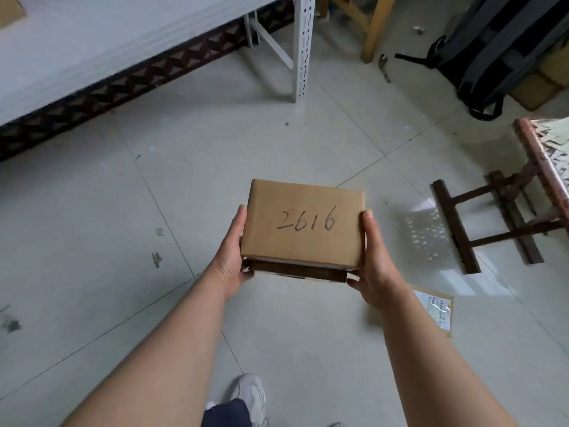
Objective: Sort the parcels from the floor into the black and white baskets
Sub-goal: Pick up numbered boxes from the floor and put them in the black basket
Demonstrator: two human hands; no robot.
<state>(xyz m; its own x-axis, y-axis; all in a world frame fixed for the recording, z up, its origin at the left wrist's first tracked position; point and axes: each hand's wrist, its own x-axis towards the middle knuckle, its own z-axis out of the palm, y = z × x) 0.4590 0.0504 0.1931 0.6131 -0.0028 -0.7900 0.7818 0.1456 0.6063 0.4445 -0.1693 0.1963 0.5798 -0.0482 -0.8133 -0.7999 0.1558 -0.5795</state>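
Observation:
A brown cardboard parcel (303,223) with "2616" handwritten on its top is held above the tiled floor in the middle of the view. My left hand (229,257) grips its left side, thumb along the edge and fingers underneath. My right hand (374,260) grips its right side the same way. A second flat parcel (438,309) with a white label lies on the floor to the right, partly hidden by my right forearm. No black or white basket is in view.
A white metal shelf leg (303,47) stands at the top centre. A wooden chair leg (374,29) and a grey backpack (498,47) are at the top right. A dark wooden stool frame (505,217) stands at the right. My shoe (249,392) is below.

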